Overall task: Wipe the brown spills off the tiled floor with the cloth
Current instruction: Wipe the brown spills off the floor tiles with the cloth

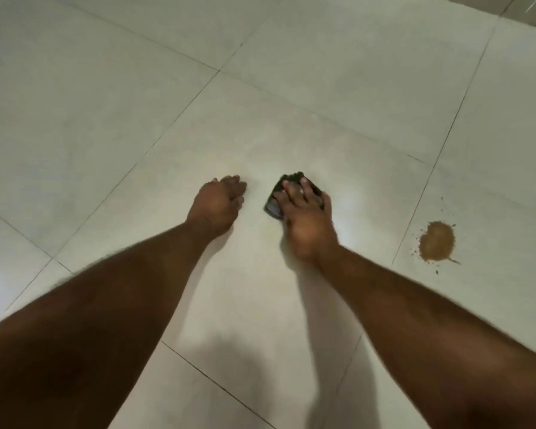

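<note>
A person leans over a pale grey tiled floor (322, 88) crossed by thin dark grout lines, both bare forearms reaching in from the bottom corners of the frame. Left of centre, the left hand (218, 202) is curled into a loose fist holding nothing, its knuckles at or just above the tile; contact cannot be told. Just right of it, at centre frame, the right hand (304, 212) presses down on a small dark crumpled cloth (274, 204), fingers spread and slightly bent over its top, the fabric bunched out beneath the fingertips. The tile around the cloth looks free of brown. At the right edge, mid-height and well apart from the cloth, across a grout line, lies a round brown spill (437, 245) ringed with small splatter drops. The step in hand appears to be wiping the centre tile; the next move likely calls for sliding the cloth rightward across the grout line onto that spill, catching the outlying drops too.
</note>
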